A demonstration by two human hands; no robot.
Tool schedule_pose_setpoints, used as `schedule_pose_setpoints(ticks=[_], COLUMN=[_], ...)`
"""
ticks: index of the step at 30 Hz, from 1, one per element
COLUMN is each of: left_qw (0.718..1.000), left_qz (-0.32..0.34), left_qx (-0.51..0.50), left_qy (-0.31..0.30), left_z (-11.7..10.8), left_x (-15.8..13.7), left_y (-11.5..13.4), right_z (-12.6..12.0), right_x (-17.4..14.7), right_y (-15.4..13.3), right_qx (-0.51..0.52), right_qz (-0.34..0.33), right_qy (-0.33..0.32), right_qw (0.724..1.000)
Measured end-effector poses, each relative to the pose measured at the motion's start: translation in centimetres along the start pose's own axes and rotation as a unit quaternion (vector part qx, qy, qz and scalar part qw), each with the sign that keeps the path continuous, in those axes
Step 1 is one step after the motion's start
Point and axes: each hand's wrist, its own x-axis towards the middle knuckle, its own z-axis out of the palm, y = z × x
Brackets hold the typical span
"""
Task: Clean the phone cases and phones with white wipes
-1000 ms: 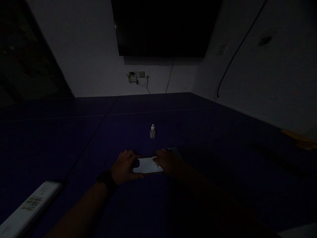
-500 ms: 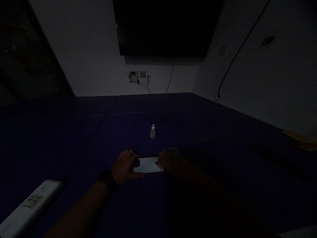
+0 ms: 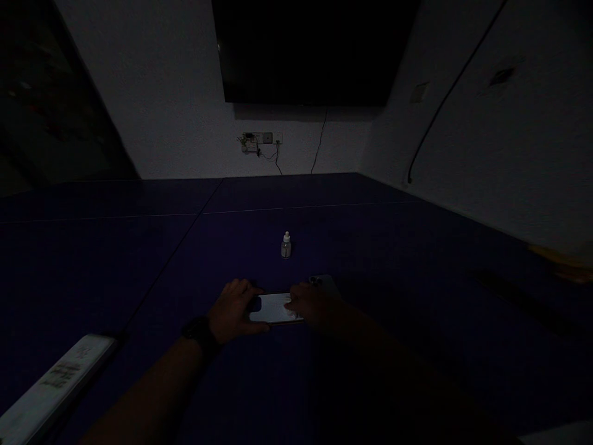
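Observation:
A phone case with a pale inside and a camera cutout at its left end lies on the dark purple surface. My left hand, a black watch on its wrist, grips the case's left end between thumb and fingers. My right hand is closed on a crumpled white tissue, pressed against the right part of the case. Behind my right hand lies a phone, its camera lenses showing and the rest partly hidden. A small clear dropper bottle with a white top stands upright beyond the case.
A white power strip lies at the lower left. On the far wall hang a large dark TV and wall sockets with cables. Something yellow sits at the right edge. The room is very dim.
My right hand has slid slightly left along the case with the tissue, uncovering more of the phone behind it. My left hand keeps its place.

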Motion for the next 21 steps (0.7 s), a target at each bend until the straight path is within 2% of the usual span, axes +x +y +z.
schedule_pose_setpoints(ticks=[6,14,19,21], left_qw=[1.0,1.0,1.0,1.0], left_qz=[-0.011,-0.009,-0.009,-0.009], left_qx=[0.001,0.001,-0.001,0.0], left_qy=[-0.011,-0.01,-0.014,-0.011], left_z=[-0.1,-0.3,-0.3,-0.3], left_x=[0.1,0.1,0.2,0.1], left_y=[0.1,0.3,0.3,0.2], right_z=[0.0,-0.1,-0.6,-0.7], right_x=[0.2,0.5,0.7,0.3], right_y=[-0.2,-1.5,-2.2,-2.2], right_qx=[-0.027,-0.013,-0.058,-0.053], right_qz=[0.077,0.06,0.152,0.168], right_qy=[-0.006,-0.029,-0.024,-0.032], right_qw=[0.997,0.998,0.986,0.984])
